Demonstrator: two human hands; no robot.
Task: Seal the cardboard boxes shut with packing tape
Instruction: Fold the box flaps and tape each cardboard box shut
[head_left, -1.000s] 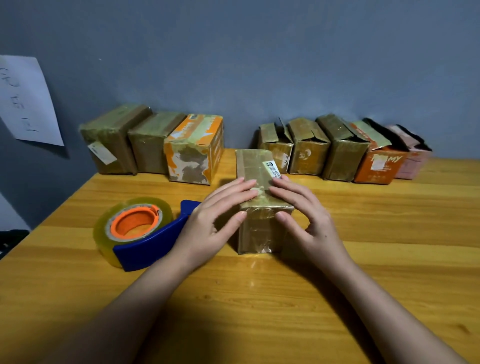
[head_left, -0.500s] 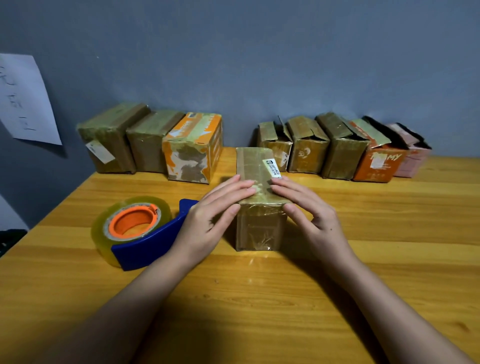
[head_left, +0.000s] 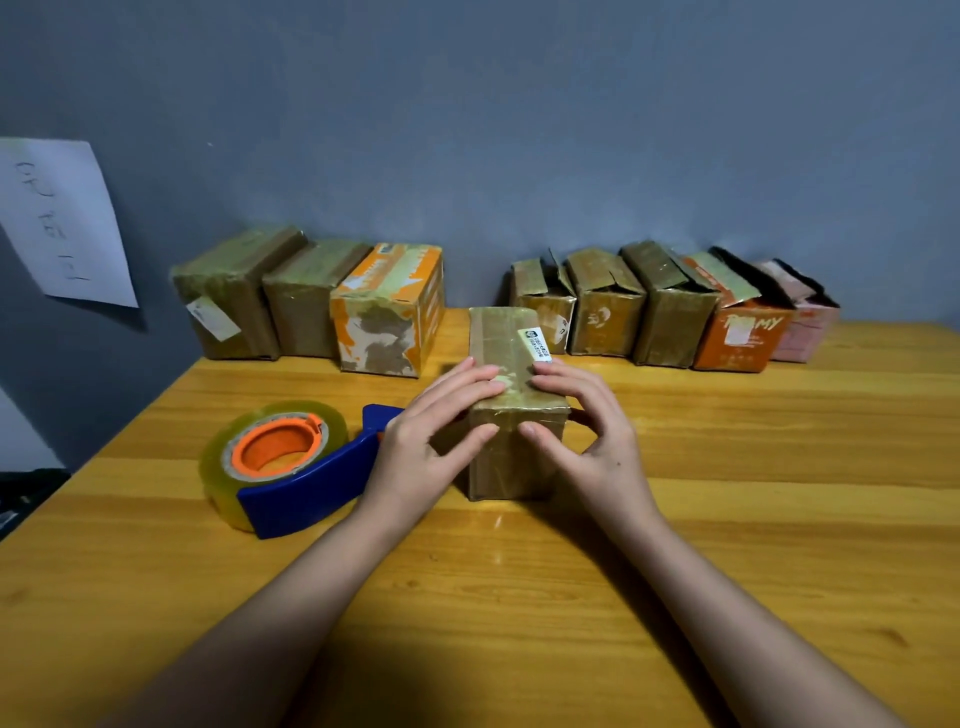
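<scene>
Along the far edge of the table (head_left: 779, 519), toward its left corner, three boxes (head_left: 311, 301) stand side by side. Their tops look flat and closed under tape, so I judge these finished.

Nearer to me, toward the left edge, the tape dispenser (head_left: 283, 467) lies on its side, its blue handle pointing at my left hand (head_left: 426, 447). Nobody holds it.

In the middle of the table stands the box I am working on (head_left: 511, 410). Both my hands are on it. The fingers of my left hand lie nearly straight across its top and the thumb presses the near face; nothing is pinched. My right hand (head_left: 587, 431) mirrors it, with relaxed fingers on the top and the thumb on the near face. The surface under my fingers is glossy, so I think the tape is already on and I am only pressing it down. I cannot tell if every seam is covered.

At the far edge toward the right corner, five more boxes (head_left: 670, 306) stand in a row. Their flaps stand up or gape, so these seem not yet sealed. By my judgement roughly half of the work remains.
</scene>
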